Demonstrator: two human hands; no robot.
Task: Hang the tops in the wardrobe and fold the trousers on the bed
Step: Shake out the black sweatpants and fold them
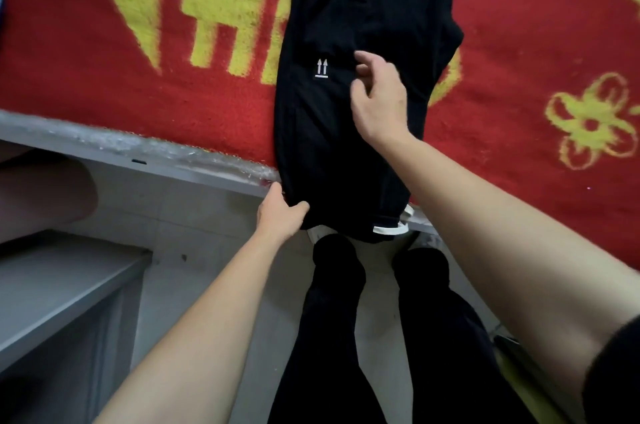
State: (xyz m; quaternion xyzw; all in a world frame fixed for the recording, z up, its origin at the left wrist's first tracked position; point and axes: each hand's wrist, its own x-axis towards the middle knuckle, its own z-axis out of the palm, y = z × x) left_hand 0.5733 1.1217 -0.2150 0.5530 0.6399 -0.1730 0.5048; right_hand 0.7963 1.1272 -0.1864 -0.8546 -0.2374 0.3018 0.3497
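Observation:
A pair of black trousers lies lengthwise on the bed, running from the top of the view down over the near bed edge. A small white arrow logo shows on the cloth, and a white drawstring hangs at the waistband end. My left hand pinches the waistband's left corner at the bed edge. My right hand rests over the middle of the trousers with its fingers spread and loosely curled, holding nothing that I can see.
The bed carries a red blanket with yellow patterns. Its grey frame edge runs along the left. A grey shelf or step stands at lower left. My own black-trousered legs stand on pale floor tiles below.

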